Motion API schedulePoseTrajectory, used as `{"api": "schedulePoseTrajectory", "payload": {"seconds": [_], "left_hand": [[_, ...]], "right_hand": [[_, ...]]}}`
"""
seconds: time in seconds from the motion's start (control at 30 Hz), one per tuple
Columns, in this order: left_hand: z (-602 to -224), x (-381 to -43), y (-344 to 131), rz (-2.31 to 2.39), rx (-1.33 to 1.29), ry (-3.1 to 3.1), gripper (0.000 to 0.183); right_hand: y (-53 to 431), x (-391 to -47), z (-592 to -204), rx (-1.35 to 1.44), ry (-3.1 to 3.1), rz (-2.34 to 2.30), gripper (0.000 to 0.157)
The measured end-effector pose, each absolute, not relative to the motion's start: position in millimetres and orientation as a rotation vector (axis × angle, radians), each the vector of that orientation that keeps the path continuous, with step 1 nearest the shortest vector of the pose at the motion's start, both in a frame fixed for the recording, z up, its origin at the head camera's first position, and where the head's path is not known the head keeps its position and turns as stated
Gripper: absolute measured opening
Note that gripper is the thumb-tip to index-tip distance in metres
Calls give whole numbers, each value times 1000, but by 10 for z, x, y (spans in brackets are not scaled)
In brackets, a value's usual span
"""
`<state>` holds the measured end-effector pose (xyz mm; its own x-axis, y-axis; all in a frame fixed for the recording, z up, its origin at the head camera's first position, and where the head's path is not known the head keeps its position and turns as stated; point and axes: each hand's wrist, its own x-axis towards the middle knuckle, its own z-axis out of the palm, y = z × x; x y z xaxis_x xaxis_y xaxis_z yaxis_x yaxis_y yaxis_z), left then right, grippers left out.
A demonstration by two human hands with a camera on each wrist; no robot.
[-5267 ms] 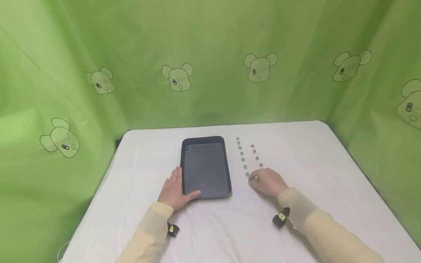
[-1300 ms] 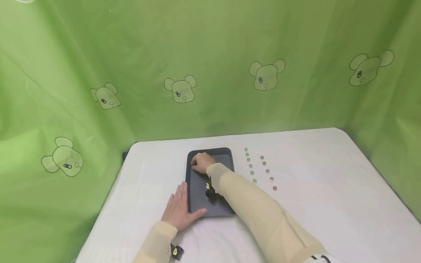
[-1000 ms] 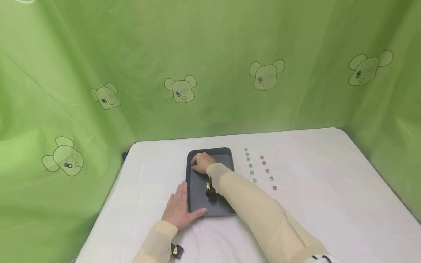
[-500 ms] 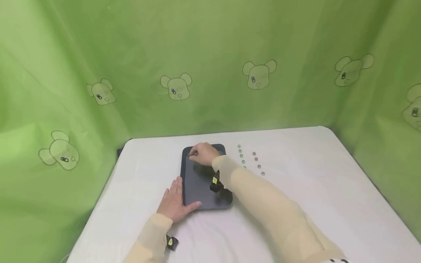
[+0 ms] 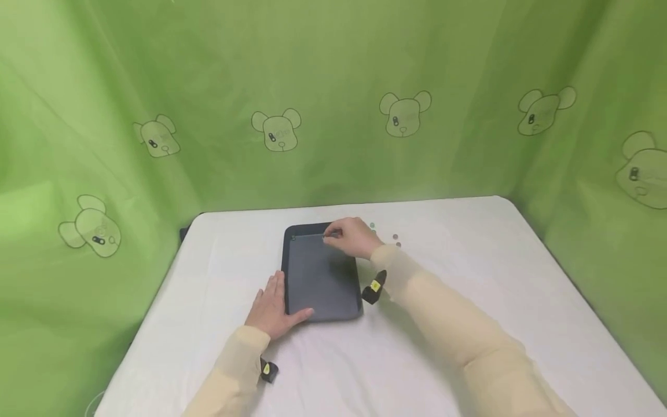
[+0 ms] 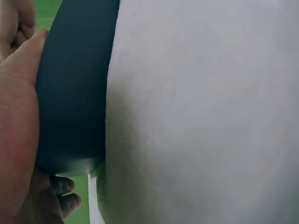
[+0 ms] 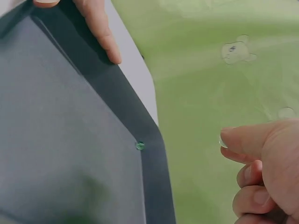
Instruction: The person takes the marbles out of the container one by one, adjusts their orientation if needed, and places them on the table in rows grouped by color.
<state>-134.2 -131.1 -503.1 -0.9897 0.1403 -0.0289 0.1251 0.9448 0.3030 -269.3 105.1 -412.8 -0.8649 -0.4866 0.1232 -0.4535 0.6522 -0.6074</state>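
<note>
A dark grey rectangular tray (image 5: 323, 284) lies on the white table. My left hand (image 5: 273, 307) rests against its near left corner, fingers straight along the side and thumb over the near rim. Over the tray's far end, my right hand (image 5: 353, 237) pinches a small clear glass marble (image 7: 223, 142) between thumb and index finger. A green-tinted glass marble (image 7: 139, 145) sits inside the tray's far left corner. Right of the tray, a green marble (image 5: 372, 225) and a darker marble (image 5: 395, 236) show from two rows; the right arm hides the others.
The white cloth-covered table (image 5: 469, 243) extends on both sides of the tray. Green curtains (image 5: 333, 58) with mouse-face prints surround it at the back and sides. The right forearm crosses over the table's right half.
My right hand, pinching a marble, has gone from the marble rows to the tray's far left corner, then right along its far end. My left hand has stayed at the tray.
</note>
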Motion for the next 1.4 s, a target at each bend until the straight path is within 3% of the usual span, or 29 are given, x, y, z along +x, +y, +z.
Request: {"api": "schedulePoseTrajectory", "payload": {"seconds": [0.4,1.4], "left_hand": [[-5062,-1366,-1326,484,218,3047,127],[-5092,-1392,-1337,534,237,3056,126]], "right_hand": [[1610,-2522,-4162,-679,2877,-1027,24],[2478,-1814,-4932,-573,2742,-842,17]]}}
